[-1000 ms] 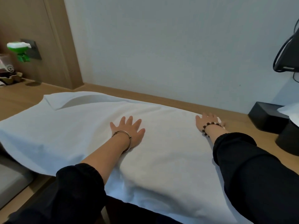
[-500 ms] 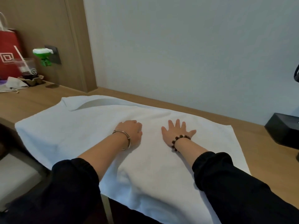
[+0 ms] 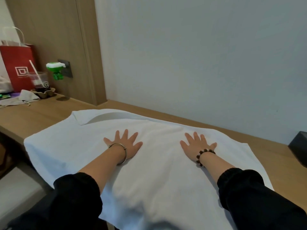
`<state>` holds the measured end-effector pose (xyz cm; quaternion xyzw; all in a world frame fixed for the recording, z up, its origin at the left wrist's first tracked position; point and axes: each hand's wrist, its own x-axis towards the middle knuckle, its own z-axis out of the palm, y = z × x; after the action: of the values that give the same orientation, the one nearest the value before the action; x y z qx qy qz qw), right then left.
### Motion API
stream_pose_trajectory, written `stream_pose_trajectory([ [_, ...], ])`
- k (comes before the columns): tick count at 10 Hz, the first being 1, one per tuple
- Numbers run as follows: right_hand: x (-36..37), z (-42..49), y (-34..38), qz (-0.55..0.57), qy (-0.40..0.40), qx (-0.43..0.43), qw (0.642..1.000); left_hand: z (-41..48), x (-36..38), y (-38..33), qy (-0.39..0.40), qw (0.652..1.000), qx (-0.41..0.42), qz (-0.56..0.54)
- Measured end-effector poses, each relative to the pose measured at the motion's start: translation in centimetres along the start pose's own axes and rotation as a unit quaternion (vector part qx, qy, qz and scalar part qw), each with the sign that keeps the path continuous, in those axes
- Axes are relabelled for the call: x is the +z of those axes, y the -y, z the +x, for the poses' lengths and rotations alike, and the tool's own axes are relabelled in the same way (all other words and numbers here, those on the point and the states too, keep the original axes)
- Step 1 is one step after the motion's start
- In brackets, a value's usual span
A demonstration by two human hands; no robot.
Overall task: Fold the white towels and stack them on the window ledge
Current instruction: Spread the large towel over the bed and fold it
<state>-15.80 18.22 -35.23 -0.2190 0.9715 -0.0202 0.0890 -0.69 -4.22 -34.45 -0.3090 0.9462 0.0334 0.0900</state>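
Under both palms: white terry towel (image 3: 149,171) on wooden worktop (image 3: 33,117) | left hand (image 3: 123,143), right hand (image 3: 197,145) flat, fingers spread | likely smoothing it for folding

**One white towel (image 3: 157,171), two hands, one wooden tabletop (image 3: 33,113)**

A single towel is counted on the tabletop, with two hands on it: the left hand (image 3: 126,143) and the right hand (image 3: 197,144), each showing five spread fingers (image 3: 125,132). There are two wrist pieces, one metal bangle (image 3: 123,153) on the left and one beaded bracelet (image 3: 203,155) on the right, and two black sleeves (image 3: 74,200). At far left are one red paper bag (image 3: 18,67), one clear plastic cup (image 3: 39,80) with one straw (image 3: 33,67), one cardboard cup holder (image 3: 46,92), one crumpled grey cloth (image 3: 23,97) and one green-and-white plug-in device (image 3: 55,70) on one dark wall socket (image 3: 68,70). One black box (image 3: 299,148) shows at the right edge.
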Motion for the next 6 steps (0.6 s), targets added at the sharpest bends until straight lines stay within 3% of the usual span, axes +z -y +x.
stream_pose_trajectory([
  [3,-0.7,2.3,-2.7,0.002,-0.008,0.032,0.999,2.2,-0.2,-3.5,0.002,1.0,0.011,-0.001],
  [6,-1.7,4.3,-7.2,0.017,-0.026,0.125,0.992,4.3,-0.7,-5.3,0.007,0.999,0.034,-0.001],
])
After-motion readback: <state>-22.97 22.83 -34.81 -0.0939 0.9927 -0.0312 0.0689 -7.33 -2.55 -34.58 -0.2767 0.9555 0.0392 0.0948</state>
